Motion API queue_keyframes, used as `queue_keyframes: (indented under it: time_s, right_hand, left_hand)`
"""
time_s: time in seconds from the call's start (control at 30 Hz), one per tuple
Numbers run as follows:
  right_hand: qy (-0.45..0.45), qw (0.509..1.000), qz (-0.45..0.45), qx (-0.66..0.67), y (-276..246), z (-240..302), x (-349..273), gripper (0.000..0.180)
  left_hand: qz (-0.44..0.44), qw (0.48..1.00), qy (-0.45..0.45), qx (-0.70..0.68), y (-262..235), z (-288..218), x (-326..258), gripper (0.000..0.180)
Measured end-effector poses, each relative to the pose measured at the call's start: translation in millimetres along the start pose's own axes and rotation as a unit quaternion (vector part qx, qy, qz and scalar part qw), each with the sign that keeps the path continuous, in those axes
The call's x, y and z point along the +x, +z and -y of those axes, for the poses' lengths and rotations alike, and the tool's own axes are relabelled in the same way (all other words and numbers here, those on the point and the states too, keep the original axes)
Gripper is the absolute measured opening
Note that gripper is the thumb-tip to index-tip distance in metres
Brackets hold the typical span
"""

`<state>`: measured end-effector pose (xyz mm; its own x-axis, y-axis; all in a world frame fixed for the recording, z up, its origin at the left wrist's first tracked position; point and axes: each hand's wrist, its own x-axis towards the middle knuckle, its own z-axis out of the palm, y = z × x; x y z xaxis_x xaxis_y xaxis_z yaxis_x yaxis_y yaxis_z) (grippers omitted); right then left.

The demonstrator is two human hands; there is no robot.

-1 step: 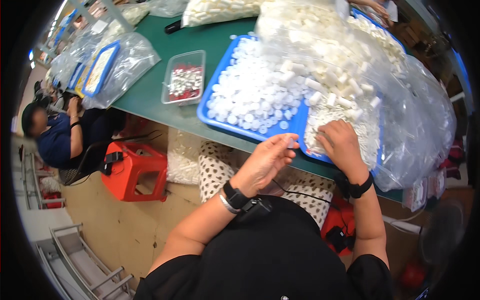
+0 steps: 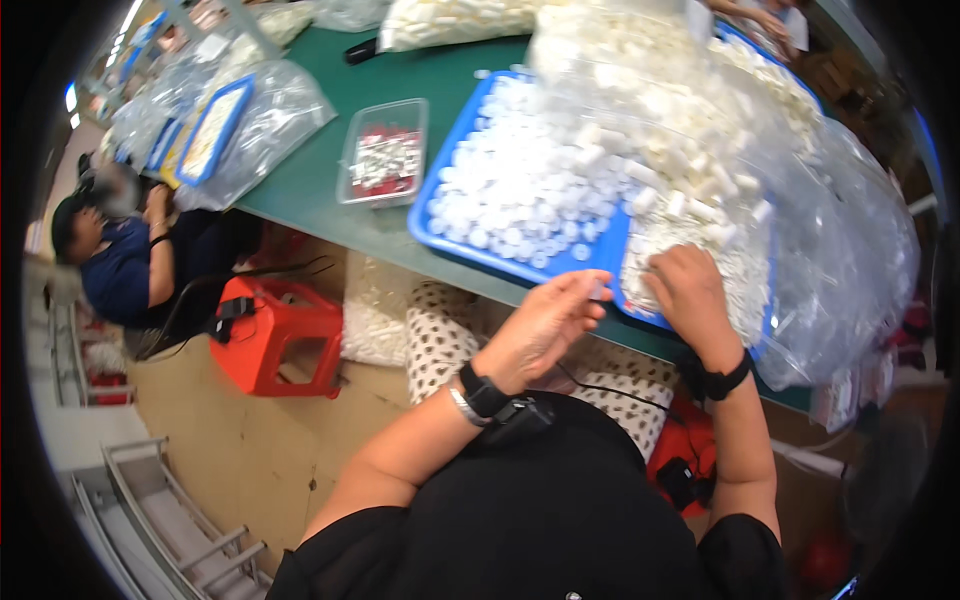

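One bare left hand pinches one small translucent whitish piece by a green tabletop's edge; one bare right hand curls over small white pieces, its grip hidden.

From left: one rectangular clear plastic box, one blue plastic tray of uncountable smooth round white caps, crinkled transparent bagging.

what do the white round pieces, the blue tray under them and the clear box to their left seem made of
White round pieces: probably plastic, milky and faintly translucent. Blue tray: likely moulded plastic, evenly coloured with rounded corners; gloss too blurred to tell. Clear box: likely rigid plastic, smooth, with see-through walls and a pale rim.
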<state>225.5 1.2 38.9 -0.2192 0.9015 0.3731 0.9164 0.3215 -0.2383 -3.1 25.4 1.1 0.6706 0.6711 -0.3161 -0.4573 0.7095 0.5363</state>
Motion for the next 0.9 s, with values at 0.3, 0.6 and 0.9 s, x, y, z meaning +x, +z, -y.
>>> queue_keyframes:
  time_s: [0.3,0.6,0.9]
  right_hand:
    - [0.063,0.998,0.017,0.01,14.0,0.6,-9.6,0.009]
    - [0.144,0.985,0.004,0.098,10.8,1.3,-7.6,0.01]
    - [0.129,0.965,-0.005,0.229,-20.6,60.2,-21.9,0.012]
  left_hand:
    - [0.027,0.998,-0.008,-0.052,-4.5,13.1,3.4,0.034]
    - [0.032,0.997,0.011,-0.074,-10.7,13.9,2.1,0.034]
    - [0.088,0.986,0.016,-0.138,-8.3,10.1,-3.8,0.038]
